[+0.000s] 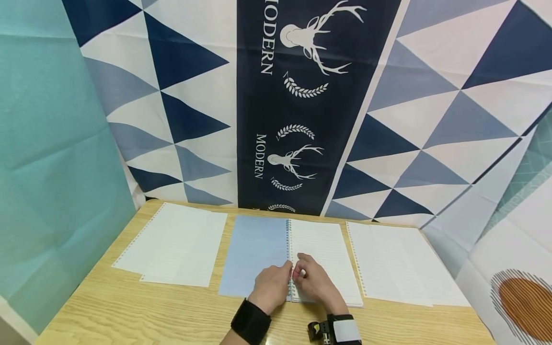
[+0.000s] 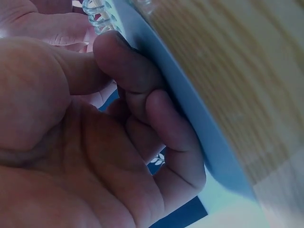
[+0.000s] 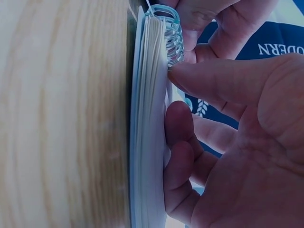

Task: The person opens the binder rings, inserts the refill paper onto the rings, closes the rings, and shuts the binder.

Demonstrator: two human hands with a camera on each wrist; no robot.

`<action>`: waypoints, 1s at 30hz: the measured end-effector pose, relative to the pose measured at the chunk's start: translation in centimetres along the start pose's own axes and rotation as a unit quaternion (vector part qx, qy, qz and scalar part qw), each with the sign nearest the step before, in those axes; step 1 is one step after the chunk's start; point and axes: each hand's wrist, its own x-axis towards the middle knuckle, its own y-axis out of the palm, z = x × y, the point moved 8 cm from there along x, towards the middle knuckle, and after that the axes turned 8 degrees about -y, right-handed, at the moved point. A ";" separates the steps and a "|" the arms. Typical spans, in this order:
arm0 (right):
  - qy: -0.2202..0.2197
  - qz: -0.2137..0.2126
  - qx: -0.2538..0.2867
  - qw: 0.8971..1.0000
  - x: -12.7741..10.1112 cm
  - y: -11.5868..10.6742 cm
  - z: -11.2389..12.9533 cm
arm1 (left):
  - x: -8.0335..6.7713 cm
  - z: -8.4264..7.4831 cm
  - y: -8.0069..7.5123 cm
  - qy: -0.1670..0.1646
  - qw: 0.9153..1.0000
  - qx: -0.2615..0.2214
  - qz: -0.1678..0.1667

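A spiral notebook lies open on the table, its pale blue cover to the left and its lined pages to the right. Clear coils of the spiral binding run down the middle. My left hand pinches at the lower part of this binding, its other fingers curled and resting against the blue cover. From the other side my right hand pinches the coils between thumb and forefinger, while its remaining fingers touch the page stack. The fingertips of both hands nearly meet; exactly what lies between them is hidden.
Loose hole-punched sheets overlap on the left of the wooden table. More overlapping punched sheets lie on the right. Patterned cloth hangs behind the table's far edge.
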 end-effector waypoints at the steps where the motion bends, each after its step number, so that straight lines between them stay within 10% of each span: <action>1: -0.001 0.000 0.000 1.000 0.0 0.0 0.0 | 0.0 0.0 0.0 0.002 1.000 -0.003 0.003; 19: 0.008 -0.003 0.023 1.000 -0.2 0.0 -0.1 | -0.2 0.9 0.2 0.011 0.988 -0.123 0.095; 30: 0.001 0.090 0.095 0.991 -0.6 0.4 -0.9 | -0.7 1.1 0.4 0.017 0.980 -0.120 0.160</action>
